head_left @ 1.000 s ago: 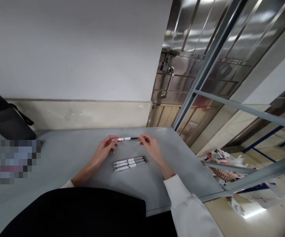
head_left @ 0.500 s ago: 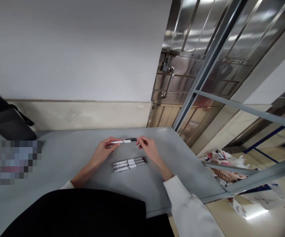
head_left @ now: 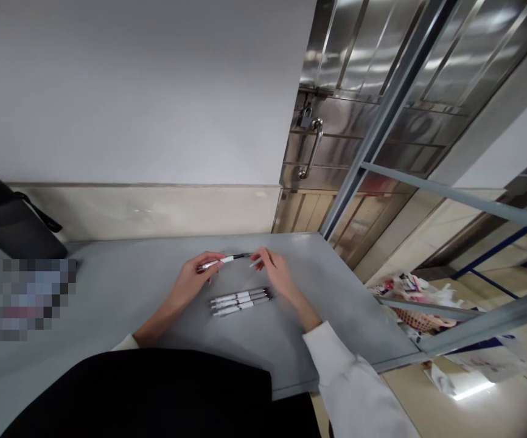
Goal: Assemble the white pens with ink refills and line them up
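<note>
My left hand [head_left: 196,271] is closed round the white barrel of a pen [head_left: 227,260]. The pen's thin dark end points right, toward my right hand [head_left: 272,267]. Fingers of the right hand are bent together around a slim pale piece [head_left: 255,263], whose kind I cannot make out. Whether these fingers touch the pen's dark end is unclear. On the table just below both hands, several white pens [head_left: 240,301] with dark ends lie side by side, roughly parallel.
The grey table [head_left: 122,274] runs along a wall. A black case [head_left: 21,222] stands at its left, beside a blurred-out item [head_left: 30,298]. Metal posts [head_left: 368,155] rise at the right edge. Beyond lies a basket [head_left: 421,319] with packaging on the floor.
The pen in my left hand has tilted, its dark end now slightly higher. My right fingers have shifted off the pen's dark end, and the pale piece between them shows more clearly.
</note>
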A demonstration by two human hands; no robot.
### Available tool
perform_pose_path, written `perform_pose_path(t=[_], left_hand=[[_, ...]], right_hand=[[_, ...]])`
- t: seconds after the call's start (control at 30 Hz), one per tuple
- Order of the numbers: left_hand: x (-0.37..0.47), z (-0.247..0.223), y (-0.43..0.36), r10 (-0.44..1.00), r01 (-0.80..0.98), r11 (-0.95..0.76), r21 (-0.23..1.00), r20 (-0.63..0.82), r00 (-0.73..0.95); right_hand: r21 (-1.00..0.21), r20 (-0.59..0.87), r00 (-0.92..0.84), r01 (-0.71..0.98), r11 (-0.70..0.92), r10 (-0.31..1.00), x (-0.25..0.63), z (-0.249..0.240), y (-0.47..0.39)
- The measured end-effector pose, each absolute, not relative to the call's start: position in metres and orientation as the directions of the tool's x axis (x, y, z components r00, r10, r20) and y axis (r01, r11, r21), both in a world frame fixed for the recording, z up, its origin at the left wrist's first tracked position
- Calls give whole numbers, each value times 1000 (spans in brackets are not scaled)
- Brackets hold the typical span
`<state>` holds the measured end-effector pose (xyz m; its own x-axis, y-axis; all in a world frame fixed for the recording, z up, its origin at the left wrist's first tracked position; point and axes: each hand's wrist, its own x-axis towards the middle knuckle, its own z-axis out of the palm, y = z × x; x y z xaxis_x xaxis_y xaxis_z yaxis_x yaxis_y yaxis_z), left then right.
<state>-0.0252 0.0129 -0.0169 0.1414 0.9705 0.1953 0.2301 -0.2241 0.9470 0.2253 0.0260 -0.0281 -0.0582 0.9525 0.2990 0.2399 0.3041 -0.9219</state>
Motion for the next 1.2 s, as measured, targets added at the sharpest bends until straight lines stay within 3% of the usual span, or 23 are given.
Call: perform_pose_path(t=[0.17,1.2], left_hand=[[-30,-17,15,971,257,-231,938,205,126],[-28,-23,16,973,244,-200,949,163,165]], right_hand=[[-943,308,98,160,291,946,237,-26,35],[-946,293,-84,119,301,953,227,-14,20]])
